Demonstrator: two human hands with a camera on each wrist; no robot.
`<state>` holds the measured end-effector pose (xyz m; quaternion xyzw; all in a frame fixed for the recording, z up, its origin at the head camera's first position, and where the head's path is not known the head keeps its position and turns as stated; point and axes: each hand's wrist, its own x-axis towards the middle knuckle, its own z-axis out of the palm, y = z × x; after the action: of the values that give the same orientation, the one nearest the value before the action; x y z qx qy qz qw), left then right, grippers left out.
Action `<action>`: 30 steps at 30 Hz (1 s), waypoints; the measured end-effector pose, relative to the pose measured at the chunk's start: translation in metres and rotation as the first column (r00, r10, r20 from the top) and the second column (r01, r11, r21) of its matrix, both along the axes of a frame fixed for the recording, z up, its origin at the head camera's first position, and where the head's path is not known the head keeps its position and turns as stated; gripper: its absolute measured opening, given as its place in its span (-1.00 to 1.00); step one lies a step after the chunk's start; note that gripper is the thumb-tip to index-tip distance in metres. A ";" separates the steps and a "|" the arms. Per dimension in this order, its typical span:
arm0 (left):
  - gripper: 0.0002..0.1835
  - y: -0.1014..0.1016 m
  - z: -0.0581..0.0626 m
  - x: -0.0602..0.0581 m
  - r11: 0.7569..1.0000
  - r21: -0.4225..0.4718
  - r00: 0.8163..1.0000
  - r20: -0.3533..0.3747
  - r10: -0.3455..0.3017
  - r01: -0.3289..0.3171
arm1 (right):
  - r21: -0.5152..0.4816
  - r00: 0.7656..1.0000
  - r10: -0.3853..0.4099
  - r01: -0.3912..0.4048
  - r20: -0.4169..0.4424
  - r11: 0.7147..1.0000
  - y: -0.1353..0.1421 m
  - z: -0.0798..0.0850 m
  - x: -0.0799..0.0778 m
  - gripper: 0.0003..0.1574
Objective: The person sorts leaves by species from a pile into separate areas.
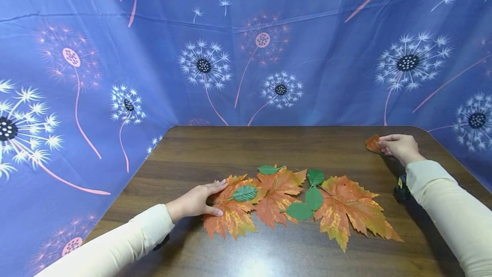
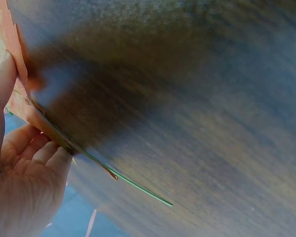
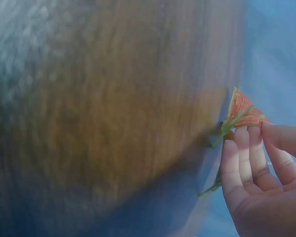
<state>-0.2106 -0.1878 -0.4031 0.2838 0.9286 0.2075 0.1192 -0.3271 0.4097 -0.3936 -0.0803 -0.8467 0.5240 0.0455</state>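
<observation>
At the far right of the brown wood-grain table (image 1: 215, 144), my right hand (image 1: 401, 146) pinches a small orange leaf (image 1: 372, 143), which juts left from thumb and fingertips, while my left hand (image 1: 196, 202), thumb and fingers apart, rests on the leftmost large jagged orange leaf (image 1: 230, 221).

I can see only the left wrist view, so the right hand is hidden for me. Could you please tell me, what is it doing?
Observer: In the head view, the right hand pinches a small orange leaf toward the far right corner of the table.
Operator: Thank you. Among the other leaves, which one lies furthest to the right?
Observer: A large orange leaf, with green leaves at its left side.
</observation>
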 end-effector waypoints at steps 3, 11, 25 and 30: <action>-0.10 0.000 -0.001 0.000 1.000 -0.005 1.000 -0.002 0.005 -0.005 | 0.021 1.000 -0.022 0.023 -0.011 1.000 -0.001 -0.003 -0.002 -0.81; -0.11 0.000 -0.001 0.000 1.000 -0.002 1.000 -0.005 0.000 0.000 | 0.119 0.995 -0.095 0.093 0.008 0.989 0.001 -0.007 -0.005 -0.54; -0.10 0.000 0.000 0.001 1.000 0.004 1.000 0.020 0.014 -0.014 | 0.164 0.993 -0.117 0.117 -0.009 0.980 0.006 0.007 0.003 -0.56; -0.10 0.000 0.001 0.001 1.000 0.001 1.000 0.016 0.012 -0.012 | 0.073 0.995 -0.095 0.097 -0.027 0.993 0.027 -0.004 -0.012 -0.71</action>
<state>-0.2096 -0.1881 -0.4024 0.2767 0.9291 0.2108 0.1254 -0.3387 0.4364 -0.3979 -0.1131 -0.8602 0.4903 0.0833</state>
